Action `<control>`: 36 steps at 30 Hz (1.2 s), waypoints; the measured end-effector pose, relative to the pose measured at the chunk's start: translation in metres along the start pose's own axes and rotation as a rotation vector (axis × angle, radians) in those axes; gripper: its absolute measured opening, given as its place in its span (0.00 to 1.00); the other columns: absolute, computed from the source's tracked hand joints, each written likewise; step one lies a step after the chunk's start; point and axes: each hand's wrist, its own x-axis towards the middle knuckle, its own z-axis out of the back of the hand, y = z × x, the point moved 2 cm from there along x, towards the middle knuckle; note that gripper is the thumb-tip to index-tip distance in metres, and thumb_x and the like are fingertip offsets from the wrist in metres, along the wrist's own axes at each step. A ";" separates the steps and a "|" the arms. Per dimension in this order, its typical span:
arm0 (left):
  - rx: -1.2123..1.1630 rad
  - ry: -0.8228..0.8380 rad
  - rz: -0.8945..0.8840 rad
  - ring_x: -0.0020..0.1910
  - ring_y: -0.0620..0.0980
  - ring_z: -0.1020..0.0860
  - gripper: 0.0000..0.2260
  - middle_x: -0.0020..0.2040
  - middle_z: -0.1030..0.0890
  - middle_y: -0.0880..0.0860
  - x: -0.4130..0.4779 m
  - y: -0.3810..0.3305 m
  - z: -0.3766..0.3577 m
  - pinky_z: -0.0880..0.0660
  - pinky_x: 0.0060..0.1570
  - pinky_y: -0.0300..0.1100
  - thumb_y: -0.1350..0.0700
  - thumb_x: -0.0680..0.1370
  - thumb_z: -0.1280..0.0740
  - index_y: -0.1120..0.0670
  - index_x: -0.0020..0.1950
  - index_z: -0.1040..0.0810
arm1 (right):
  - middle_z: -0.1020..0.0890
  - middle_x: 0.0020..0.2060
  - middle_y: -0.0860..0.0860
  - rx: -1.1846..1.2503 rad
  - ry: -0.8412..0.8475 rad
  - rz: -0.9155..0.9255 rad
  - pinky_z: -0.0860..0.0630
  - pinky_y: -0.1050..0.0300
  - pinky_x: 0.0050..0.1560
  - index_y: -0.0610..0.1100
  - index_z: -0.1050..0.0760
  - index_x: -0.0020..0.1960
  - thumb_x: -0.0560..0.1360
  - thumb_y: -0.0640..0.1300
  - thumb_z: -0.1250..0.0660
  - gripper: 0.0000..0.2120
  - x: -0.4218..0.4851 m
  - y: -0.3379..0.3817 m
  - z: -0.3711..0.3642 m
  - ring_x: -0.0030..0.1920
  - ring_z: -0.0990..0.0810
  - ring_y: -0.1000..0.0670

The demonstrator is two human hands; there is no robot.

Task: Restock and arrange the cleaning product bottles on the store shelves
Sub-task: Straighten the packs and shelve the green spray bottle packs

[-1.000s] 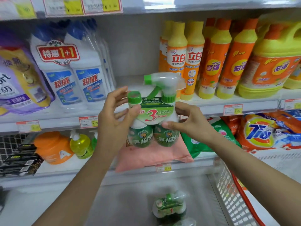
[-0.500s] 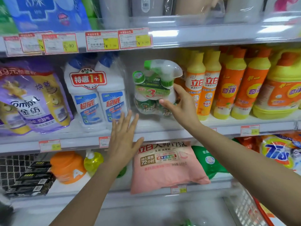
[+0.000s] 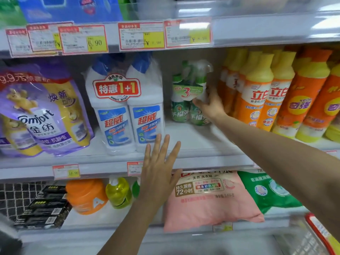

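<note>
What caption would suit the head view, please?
Right hand grips the green spray-bottle pack on the shelf; left hand hovers open.

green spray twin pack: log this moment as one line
green spray twin pack: upright, middle shelf, between white bottles and orange bottles | right hand: grips pack | left hand: fingers straight, holds nothing
</note>
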 end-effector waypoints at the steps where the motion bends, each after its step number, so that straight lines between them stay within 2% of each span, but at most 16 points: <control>1: 0.002 -0.004 0.000 0.80 0.55 0.58 0.34 0.81 0.50 0.53 0.000 0.001 0.000 0.55 0.77 0.56 0.45 0.78 0.35 0.46 0.80 0.47 | 0.26 0.69 0.45 0.007 0.009 0.001 0.29 0.44 0.68 0.44 0.39 0.74 0.78 0.46 0.31 0.29 0.004 -0.001 -0.002 0.68 0.27 0.42; 4: 0.009 -0.016 0.002 0.80 0.55 0.58 0.33 0.81 0.49 0.53 0.000 0.002 -0.001 0.57 0.77 0.56 0.45 0.78 0.36 0.46 0.80 0.47 | 0.27 0.71 0.46 0.000 0.029 0.016 0.32 0.51 0.69 0.45 0.40 0.76 0.80 0.45 0.34 0.27 0.013 -0.003 -0.005 0.70 0.29 0.43; 6: 0.013 -0.018 0.005 0.80 0.55 0.58 0.32 0.81 0.49 0.54 0.000 0.001 -0.001 0.55 0.77 0.58 0.45 0.79 0.38 0.47 0.80 0.47 | 0.28 0.71 0.46 -0.034 0.052 0.029 0.34 0.56 0.67 0.45 0.41 0.77 0.81 0.44 0.36 0.27 0.015 -0.003 -0.006 0.71 0.30 0.43; 10: 0.017 -0.051 0.020 0.80 0.59 0.55 0.30 0.81 0.48 0.57 -0.009 -0.011 -0.001 0.55 0.76 0.58 0.44 0.79 0.46 0.52 0.80 0.44 | 0.29 0.69 0.42 -0.093 0.050 0.067 0.32 0.50 0.69 0.42 0.41 0.76 0.80 0.46 0.33 0.29 -0.004 0.003 -0.002 0.69 0.29 0.41; 13: 0.048 -0.063 -0.008 0.79 0.61 0.52 0.30 0.80 0.47 0.59 -0.026 -0.029 -0.009 0.53 0.76 0.60 0.47 0.78 0.41 0.54 0.79 0.42 | 0.30 0.69 0.43 -0.119 0.040 0.349 0.34 0.52 0.72 0.40 0.39 0.75 0.79 0.47 0.32 0.29 -0.063 0.017 0.022 0.70 0.31 0.46; 15: 0.031 -0.051 -0.051 0.79 0.61 0.50 0.32 0.80 0.46 0.60 -0.040 -0.043 -0.018 0.52 0.76 0.61 0.50 0.76 0.36 0.54 0.79 0.41 | 0.25 0.65 0.45 -0.083 0.160 0.583 0.29 0.55 0.66 0.39 0.31 0.71 0.79 0.45 0.33 0.22 -0.120 0.018 0.042 0.66 0.26 0.49; 16: 0.019 -0.045 -0.078 0.79 0.62 0.49 0.34 0.80 0.46 0.61 -0.046 -0.049 -0.024 0.50 0.75 0.62 0.51 0.74 0.34 0.55 0.78 0.40 | 0.21 0.60 0.46 -0.073 0.265 0.631 0.25 0.57 0.61 0.40 0.26 0.66 0.79 0.44 0.33 0.17 -0.147 0.011 0.050 0.60 0.22 0.50; 18: -0.004 -0.025 -0.092 0.79 0.63 0.49 0.37 0.80 0.47 0.62 -0.053 -0.056 -0.033 0.48 0.74 0.64 0.53 0.72 0.31 0.55 0.78 0.40 | 0.17 0.49 0.50 -0.124 0.536 0.545 0.23 0.61 0.48 0.43 0.20 0.57 0.79 0.43 0.33 0.08 -0.194 -0.022 0.061 0.47 0.18 0.54; 20: -0.021 -0.004 -0.055 0.79 0.62 0.52 0.39 0.80 0.50 0.62 -0.055 -0.060 -0.038 0.49 0.74 0.64 0.54 0.71 0.31 0.55 0.80 0.43 | 0.16 0.43 0.52 -0.272 0.774 0.374 0.25 0.66 0.41 0.45 0.19 0.52 0.79 0.46 0.32 0.06 -0.230 -0.071 0.063 0.40 0.19 0.54; 21: -0.022 0.001 -0.042 0.79 0.62 0.53 0.38 0.80 0.50 0.62 -0.055 -0.061 -0.038 0.49 0.74 0.64 0.53 0.72 0.32 0.54 0.80 0.44 | 0.16 0.45 0.51 -0.357 0.879 0.292 0.27 0.66 0.42 0.45 0.19 0.53 0.78 0.47 0.32 0.07 -0.246 -0.100 0.063 0.41 0.19 0.52; 23: -0.016 0.005 -0.029 0.79 0.63 0.53 0.38 0.80 0.51 0.62 -0.054 -0.065 -0.038 0.50 0.74 0.64 0.54 0.73 0.33 0.55 0.80 0.45 | 0.17 0.55 0.48 -0.481 1.069 0.124 0.28 0.62 0.49 0.45 0.22 0.61 0.77 0.50 0.30 0.15 -0.275 -0.151 0.062 0.52 0.19 0.49; 26: -0.033 0.006 -0.027 0.79 0.63 0.54 0.39 0.80 0.52 0.63 -0.055 -0.068 -0.040 0.52 0.75 0.63 0.55 0.73 0.31 0.56 0.80 0.45 | 0.24 0.65 0.48 -0.580 1.210 -0.032 0.33 0.62 0.57 0.46 0.27 0.69 0.72 0.54 0.25 0.29 -0.311 -0.199 0.061 0.63 0.26 0.48; 29: -0.040 0.003 -0.018 0.79 0.62 0.54 0.39 0.80 0.51 0.63 -0.057 -0.070 -0.041 0.51 0.75 0.63 0.56 0.73 0.30 0.57 0.80 0.45 | 0.19 0.59 0.47 -0.652 1.196 0.017 0.29 0.56 0.55 0.46 0.23 0.64 0.72 0.52 0.25 0.23 -0.327 -0.220 0.057 0.59 0.23 0.45; 31: -0.078 0.000 -0.020 0.79 0.62 0.52 0.39 0.79 0.49 0.64 -0.062 -0.076 -0.040 0.51 0.76 0.61 0.57 0.71 0.29 0.59 0.79 0.42 | 0.17 0.53 0.45 -0.651 1.088 0.038 0.28 0.53 0.51 0.44 0.21 0.60 0.74 0.51 0.28 0.17 -0.331 -0.226 0.059 0.55 0.20 0.43; 33: -0.131 0.013 -0.060 0.78 0.62 0.48 0.33 0.78 0.43 0.63 -0.073 -0.083 -0.042 0.49 0.76 0.60 0.55 0.73 0.32 0.59 0.77 0.36 | 0.16 0.52 0.45 -0.658 0.991 0.041 0.29 0.54 0.51 0.46 0.22 0.62 0.76 0.52 0.30 0.17 -0.330 -0.226 0.063 0.54 0.20 0.43; 36: -0.342 0.258 -0.069 0.74 0.56 0.37 0.27 0.74 0.32 0.55 -0.097 -0.084 -0.052 0.37 0.72 0.60 0.45 0.75 0.37 0.52 0.73 0.30 | 0.17 0.56 0.49 -0.628 0.869 0.018 0.29 0.57 0.52 0.48 0.23 0.65 0.75 0.56 0.30 0.21 -0.321 -0.217 0.074 0.56 0.20 0.46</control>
